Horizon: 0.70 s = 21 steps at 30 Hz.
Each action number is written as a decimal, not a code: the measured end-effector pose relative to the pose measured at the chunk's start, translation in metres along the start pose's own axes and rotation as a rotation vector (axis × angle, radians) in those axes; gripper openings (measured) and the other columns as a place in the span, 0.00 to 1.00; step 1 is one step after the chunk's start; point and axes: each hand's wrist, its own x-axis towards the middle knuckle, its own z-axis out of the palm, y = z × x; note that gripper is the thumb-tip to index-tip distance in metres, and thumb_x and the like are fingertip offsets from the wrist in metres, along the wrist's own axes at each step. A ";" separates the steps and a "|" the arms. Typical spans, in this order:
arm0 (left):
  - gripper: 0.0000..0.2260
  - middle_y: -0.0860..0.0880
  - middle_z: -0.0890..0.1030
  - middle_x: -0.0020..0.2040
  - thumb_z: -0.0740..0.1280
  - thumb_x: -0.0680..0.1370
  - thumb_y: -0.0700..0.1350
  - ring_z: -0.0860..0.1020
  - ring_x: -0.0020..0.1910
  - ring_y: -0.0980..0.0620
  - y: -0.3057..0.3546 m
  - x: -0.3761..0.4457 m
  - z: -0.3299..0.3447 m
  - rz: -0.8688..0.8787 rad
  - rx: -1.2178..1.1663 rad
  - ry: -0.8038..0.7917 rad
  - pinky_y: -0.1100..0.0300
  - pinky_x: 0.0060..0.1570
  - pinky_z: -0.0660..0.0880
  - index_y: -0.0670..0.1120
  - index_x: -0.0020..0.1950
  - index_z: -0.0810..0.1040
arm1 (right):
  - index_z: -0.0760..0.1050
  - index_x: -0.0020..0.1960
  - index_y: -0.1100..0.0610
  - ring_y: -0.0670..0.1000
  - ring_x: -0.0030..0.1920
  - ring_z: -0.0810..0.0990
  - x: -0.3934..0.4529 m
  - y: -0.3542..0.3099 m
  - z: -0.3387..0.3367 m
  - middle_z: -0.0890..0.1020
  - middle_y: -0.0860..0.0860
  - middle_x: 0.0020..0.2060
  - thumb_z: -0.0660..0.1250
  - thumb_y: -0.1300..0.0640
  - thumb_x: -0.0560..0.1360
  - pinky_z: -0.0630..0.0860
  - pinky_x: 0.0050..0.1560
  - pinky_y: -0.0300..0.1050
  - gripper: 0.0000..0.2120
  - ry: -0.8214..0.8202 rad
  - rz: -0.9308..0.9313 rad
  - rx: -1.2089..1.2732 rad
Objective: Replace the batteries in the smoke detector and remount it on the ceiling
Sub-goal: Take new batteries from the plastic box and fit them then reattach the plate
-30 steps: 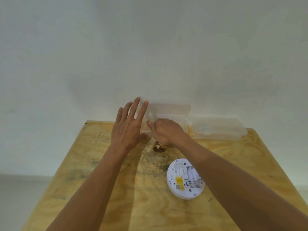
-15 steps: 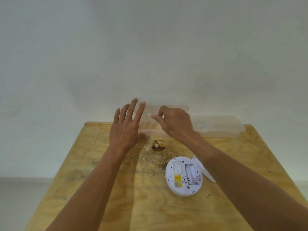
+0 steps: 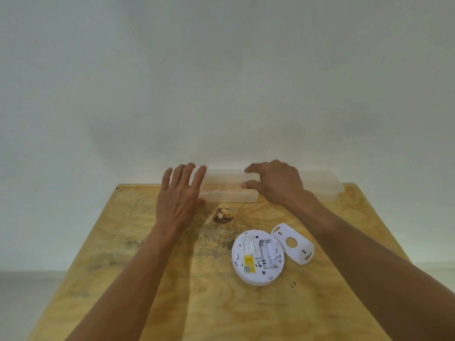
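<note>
Right hand has slid right along the clear box – fingers curled on its lid; left hand flat, fingers straight, at the box's left end.

One head-worn wide view, forward and down over the table (wall close behind).

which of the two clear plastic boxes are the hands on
The nearer clear box, at the table's back centre: the left hand touches its left end and the right hand grips its right end. The other box sits untouched further right.
</note>
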 end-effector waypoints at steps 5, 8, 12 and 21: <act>0.22 0.44 0.83 0.53 0.81 0.66 0.47 0.80 0.56 0.40 0.004 -0.004 0.000 0.038 -0.052 -0.012 0.43 0.64 0.69 0.43 0.57 0.81 | 0.76 0.66 0.44 0.56 0.57 0.82 -0.014 0.000 0.017 0.84 0.53 0.56 0.65 0.35 0.75 0.74 0.48 0.47 0.23 -0.034 -0.014 -0.044; 0.17 0.43 0.84 0.53 0.78 0.71 0.48 0.81 0.54 0.39 0.001 -0.007 0.000 0.044 -0.102 0.018 0.42 0.61 0.73 0.42 0.56 0.83 | 0.76 0.66 0.44 0.57 0.58 0.81 -0.019 0.000 0.022 0.84 0.53 0.58 0.64 0.37 0.76 0.75 0.49 0.47 0.21 -0.012 0.003 -0.046; 0.14 0.44 0.85 0.51 0.78 0.72 0.46 0.80 0.52 0.39 -0.001 -0.007 0.000 0.043 -0.158 0.046 0.48 0.57 0.72 0.42 0.54 0.84 | 0.79 0.63 0.44 0.59 0.55 0.82 -0.023 -0.004 0.024 0.85 0.54 0.55 0.62 0.39 0.78 0.76 0.49 0.49 0.18 0.014 0.030 -0.024; 0.11 0.43 0.85 0.50 0.77 0.72 0.44 0.80 0.54 0.38 0.004 -0.002 -0.006 -0.030 -0.228 -0.050 0.47 0.54 0.75 0.42 0.52 0.86 | 0.82 0.58 0.48 0.56 0.55 0.81 -0.025 -0.005 0.017 0.85 0.51 0.51 0.65 0.37 0.76 0.75 0.49 0.49 0.19 -0.044 0.113 0.167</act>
